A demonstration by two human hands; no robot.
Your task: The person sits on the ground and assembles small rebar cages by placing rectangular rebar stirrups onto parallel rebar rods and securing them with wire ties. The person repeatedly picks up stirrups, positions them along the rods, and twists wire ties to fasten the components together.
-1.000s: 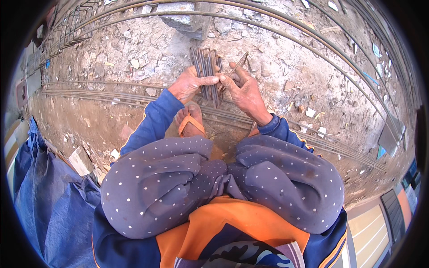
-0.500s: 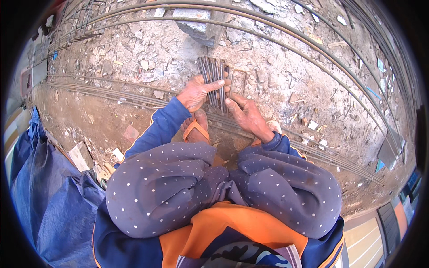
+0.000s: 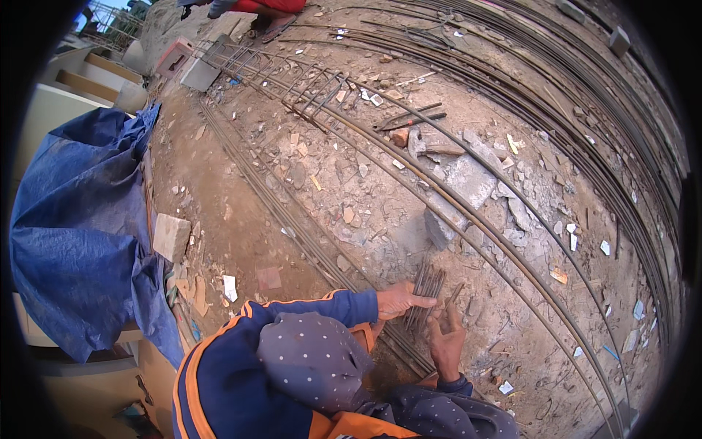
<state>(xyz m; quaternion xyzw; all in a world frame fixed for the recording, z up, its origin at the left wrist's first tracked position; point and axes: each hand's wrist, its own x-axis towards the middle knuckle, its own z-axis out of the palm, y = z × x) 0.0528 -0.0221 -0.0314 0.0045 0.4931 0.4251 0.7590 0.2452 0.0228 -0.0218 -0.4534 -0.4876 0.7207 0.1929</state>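
My left hand (image 3: 397,301) is closed around a bundle of bent steel stirrups (image 3: 425,287), its thumb laid across the rods. Just right of the bundle, my right hand (image 3: 447,342) pinches a single brownish stirrup (image 3: 456,292), seen nearly edge-on. Fingers and thumb hide its lower part. Both hands are low over the dirt, in front of my bent knees (image 3: 311,358).
Long steel bars (image 3: 504,227) arc across the ground on the right, joined to a rebar cage (image 3: 314,91) farther off. Beyond the hands lie concrete chunks (image 3: 468,179) and pincers (image 3: 409,117). A blue tarp (image 3: 80,234) hangs at left. Another person's foot (image 3: 279,28) shows far off.
My view has swung up and to the left, bringing the cage, pincers and another person into sight. The bundle stays in my left hand; the single stirrup now appears more edge-on at my right fingers.
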